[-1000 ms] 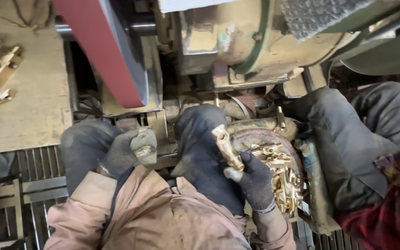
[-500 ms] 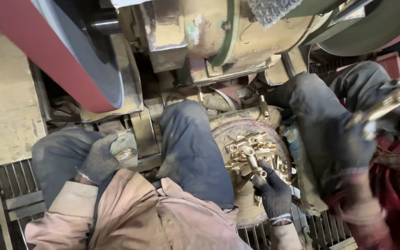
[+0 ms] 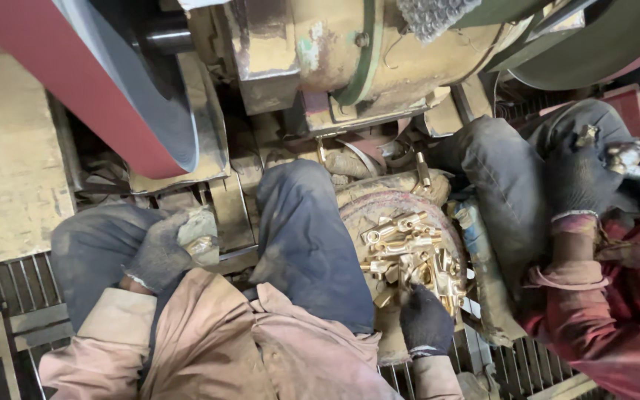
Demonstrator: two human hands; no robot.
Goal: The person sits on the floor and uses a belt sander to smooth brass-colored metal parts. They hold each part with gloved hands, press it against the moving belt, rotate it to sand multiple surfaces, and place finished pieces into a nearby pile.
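My left hand, in a dusty grey glove, rests on my left knee and is closed around a small brass piece. In a dark glove, my right hand lies at the near edge of a heap of brass fittings, fingertips among them. Whether it grips one is hidden. The fittings fill a worn round basin beside my right knee.
A red abrasive belt on a large wheel runs at the upper left, beside a rusty motor housing. A co-worker sits at the right; their gloved hand holds a shiny part. Metal floor grating lies at the lower left.
My right hand has lowered the brass fitting it held up and come down onto the heap. The view has shifted right, showing more of the co-worker. My left hand stays on my knee.
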